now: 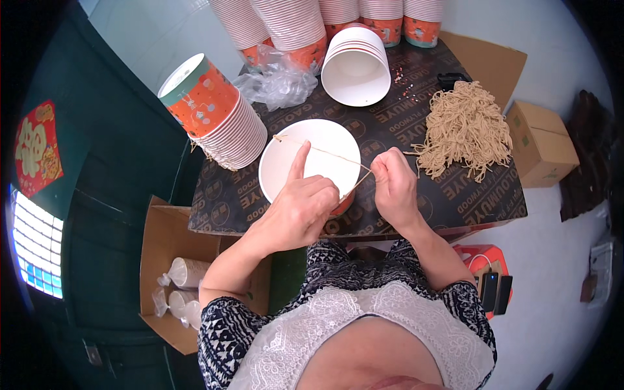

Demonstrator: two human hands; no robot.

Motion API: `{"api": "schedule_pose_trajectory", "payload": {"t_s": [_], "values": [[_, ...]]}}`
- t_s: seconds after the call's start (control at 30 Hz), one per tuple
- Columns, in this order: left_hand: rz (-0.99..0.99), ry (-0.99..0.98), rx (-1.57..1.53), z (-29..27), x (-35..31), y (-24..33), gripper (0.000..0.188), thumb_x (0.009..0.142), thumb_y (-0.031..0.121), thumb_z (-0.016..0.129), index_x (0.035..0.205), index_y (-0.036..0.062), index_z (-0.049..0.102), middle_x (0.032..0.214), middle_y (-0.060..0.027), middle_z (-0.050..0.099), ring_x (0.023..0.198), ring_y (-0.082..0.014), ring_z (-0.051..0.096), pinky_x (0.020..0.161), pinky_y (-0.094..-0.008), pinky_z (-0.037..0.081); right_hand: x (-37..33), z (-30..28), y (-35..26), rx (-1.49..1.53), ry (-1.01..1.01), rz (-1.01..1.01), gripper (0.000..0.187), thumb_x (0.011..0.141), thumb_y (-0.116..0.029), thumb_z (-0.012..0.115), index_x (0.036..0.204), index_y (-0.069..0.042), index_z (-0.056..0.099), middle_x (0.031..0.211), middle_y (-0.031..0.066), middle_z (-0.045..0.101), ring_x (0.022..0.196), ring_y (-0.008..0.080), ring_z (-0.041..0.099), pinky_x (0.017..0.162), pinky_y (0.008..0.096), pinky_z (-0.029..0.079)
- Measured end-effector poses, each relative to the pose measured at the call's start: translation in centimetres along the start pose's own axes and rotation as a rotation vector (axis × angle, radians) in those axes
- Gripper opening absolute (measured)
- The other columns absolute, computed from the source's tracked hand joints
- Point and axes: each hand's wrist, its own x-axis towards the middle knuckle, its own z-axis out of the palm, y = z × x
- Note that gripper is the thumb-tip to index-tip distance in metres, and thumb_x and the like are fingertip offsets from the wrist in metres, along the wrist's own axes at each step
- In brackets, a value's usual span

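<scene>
A white-lined paper bucket (341, 140) with an orange outside stands mouth up at the table's near side. Thin tan string (330, 154) runs from a hole in its far-left rim across the mouth to my right hand (395, 188), then back toward the near rim by my left hand. Right of the bucket, my right hand is closed, pinching the string taut. My left hand (302, 203) lies over the bucket's near-left rim, its index finger stretched out beside the string and the other fingers curled at the rim; their tips and the thumb are hidden.
Nested printed buckets (218, 117) lean at the left. Further stacks (289, 29) line the back beside crumpled clear plastic (279, 81) and a tipped bucket stack (356, 75). A pile of cut tan strings (465, 130) lies right. Cardboard boxes (543, 140) flank the dark table (221, 208).
</scene>
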Motion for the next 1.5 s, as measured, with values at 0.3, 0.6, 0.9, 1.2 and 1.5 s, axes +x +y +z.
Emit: {"api": "schedule_pose_trajectory", "payload": {"t_s": [0.3, 0.6, 0.9, 1.2, 1.5], "values": [[-0.177, 0.472, 0.069, -1.4, -3.6, -0.7, 0.035, 0.076, 0.006, 0.068, 0.111, 0.0029, 0.063, 0.116, -0.0171, 0.06, 0.114, -0.0329, 0.058, 0.116, -0.0602, 0.02, 1.9, -1.9, -2.9, -0.16, -0.13, -0.175, 0.03, 0.077, 0.0, 0.068, 0.107, -0.002, 0.064, 0.111, 0.0127, 0.053, 0.103, 0.0314, 0.05, 0.086, 0.0401, 0.042], [-0.584, 1.206, -0.309, 2.6, -9.6, -2.7, 0.024, 0.101, 0.014, 0.053, 0.117, -0.0022, 0.06, 0.113, -0.0083, 0.063, 0.101, -0.0146, 0.06, 0.096, -0.0301, 0.045, 1.3, 0.8, -3.4, -0.116, -0.365, -0.425, 0.016, 0.073, -0.009, 0.076, 0.087, -0.009, 0.069, 0.091, 0.0005, 0.063, 0.096, 0.0245, 0.052, 0.091, 0.0408, 0.034], [-0.494, 1.057, -1.014, 4.2, -10.6, -0.2, 0.095, 0.084, 0.066, 0.063, 0.151, 0.0075, 0.029, 0.151, -0.0085, 0.042, 0.136, -0.0262, 0.044, 0.109, -0.0482, 0.039, -2.1, 3.9, -5.4, 0.533, -0.146, -0.05, 0.009, 0.084, -0.008, 0.073, 0.087, -0.001, 0.07, 0.093, 0.0094, 0.064, 0.089, 0.0258, 0.056, 0.077, 0.0336, 0.046], [-0.487, 1.289, -1.049, 2.4, -10.2, 0.6, 0.093, 0.077, 0.047, 0.08, 0.143, -0.002, 0.037, 0.138, -0.0111, 0.052, 0.126, -0.0235, 0.052, 0.106, -0.0396, 0.042, -2.7, 4.9, -5.8, 0.409, -0.378, -0.261, 0.021, 0.081, -0.014, 0.075, 0.095, 0.0, 0.069, 0.105, 0.0137, 0.062, 0.095, 0.0303, 0.056, 0.08, 0.0377, 0.048], [-0.826, 1.359, 0.144, -12.4, -15.4, -4.0, 0.078, 0.086, 0.015, 0.075, 0.143, -0.0098, 0.027, 0.126, -0.014, 0.056, 0.109, -0.0181, 0.058, 0.092, -0.0295, 0.047, -0.3, -0.9, -1.1, 0.192, -0.25, -0.073, 0.021, 0.092, -0.012, 0.061, 0.106, 0.003, 0.067, 0.115, 0.0142, 0.061, 0.102, 0.0278, 0.057, 0.088, 0.0356, 0.047]]}}
